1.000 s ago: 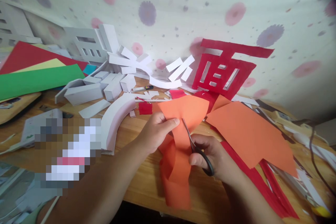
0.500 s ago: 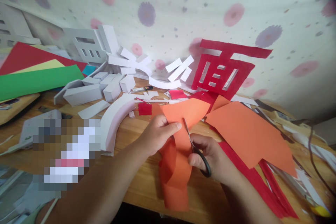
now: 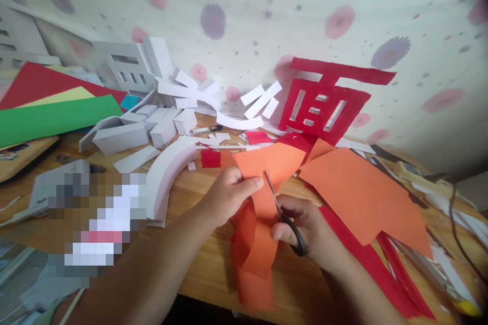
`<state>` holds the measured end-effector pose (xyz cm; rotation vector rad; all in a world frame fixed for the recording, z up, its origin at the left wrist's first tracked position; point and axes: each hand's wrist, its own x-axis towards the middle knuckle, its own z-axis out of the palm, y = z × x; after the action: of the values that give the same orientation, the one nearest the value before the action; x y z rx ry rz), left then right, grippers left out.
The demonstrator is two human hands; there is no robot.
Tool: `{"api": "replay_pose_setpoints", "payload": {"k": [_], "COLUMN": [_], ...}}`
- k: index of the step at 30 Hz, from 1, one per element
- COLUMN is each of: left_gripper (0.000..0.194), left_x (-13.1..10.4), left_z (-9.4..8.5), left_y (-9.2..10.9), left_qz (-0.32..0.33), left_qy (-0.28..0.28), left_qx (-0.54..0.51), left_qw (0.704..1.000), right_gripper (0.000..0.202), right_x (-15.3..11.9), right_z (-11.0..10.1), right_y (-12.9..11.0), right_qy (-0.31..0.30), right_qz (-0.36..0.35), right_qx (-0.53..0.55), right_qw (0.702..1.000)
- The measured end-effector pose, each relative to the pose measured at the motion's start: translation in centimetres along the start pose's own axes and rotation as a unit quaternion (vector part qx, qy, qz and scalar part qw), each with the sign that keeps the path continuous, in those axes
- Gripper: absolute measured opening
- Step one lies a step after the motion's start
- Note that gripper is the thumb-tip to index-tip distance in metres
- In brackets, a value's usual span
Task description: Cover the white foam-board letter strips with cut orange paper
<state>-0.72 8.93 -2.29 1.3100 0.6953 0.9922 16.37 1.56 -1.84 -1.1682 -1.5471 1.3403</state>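
Note:
My left hand (image 3: 232, 193) pinches a sheet of orange paper (image 3: 280, 160), thumb on top and the other fingers hidden beneath it. A long cut strip of the sheet curls down in loops toward the table's front edge. In my right hand (image 3: 301, 221) is a pair of scissors (image 3: 292, 228) with black handles, thumb and fingers in the loops. Their blades lie at the orange paper, tips just right of my left thumb. To the right, more orange paper (image 3: 366, 193) rests on the table, over strips of red paper (image 3: 362, 254).
A red cut-out character (image 3: 324, 101) leans against the flowered curtain. White paper blocks (image 3: 133, 132), a curved white piece (image 3: 168, 177) and a utility knife (image 3: 206, 129) lie at the back left. Green card (image 3: 57, 119) is at far left. A cable (image 3: 453, 223) hangs at right.
The scissors' tips have shifted very slightly left, and my right thumb has moved a touch the same way. The left hand and the paper are nearly unchanged.

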Motion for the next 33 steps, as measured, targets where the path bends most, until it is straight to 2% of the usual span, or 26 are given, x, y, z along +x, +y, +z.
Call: {"api": "replay_pose_setpoints", "payload": {"k": [6, 17, 24, 28, 33], "left_gripper": [0.022, 0.022, 0.018, 0.017, 0.017], "left_x": [-0.14, -0.22, 0.22, 0.29, 0.02], "left_z": [0.25, 0.13, 0.16, 0.23, 0.06], "left_y": [0.0, 0.1, -0.21, -0.22, -0.53], "left_qz": [-0.015, -0.021, -0.013, -0.02, -0.035], "left_qy": [-0.015, -0.024, 0.014, 0.038, 0.019], "left_qx": [-0.004, -0.008, -0.115, -0.106, -0.07], "left_qw": [1.0, 0.999, 0.993, 0.993, 0.997], "right_gripper": [0.061, 0.056, 0.054, 0.055, 0.061], "right_x": [0.08, 0.13, 0.22, 0.21, 0.02], "right_z": [-0.04, -0.18, -0.11, 0.03, -0.05], "right_y": [0.28, 0.37, 0.19, 0.1, 0.28], "right_qy": [0.004, 0.008, 0.007, 0.001, 0.0], "right_qz": [0.006, -0.016, -0.022, -0.014, 0.005], "right_qx": [0.008, -0.013, -0.027, -0.002, -0.014], "right_qw": [1.0, 1.0, 0.999, 1.0, 1.0]}}
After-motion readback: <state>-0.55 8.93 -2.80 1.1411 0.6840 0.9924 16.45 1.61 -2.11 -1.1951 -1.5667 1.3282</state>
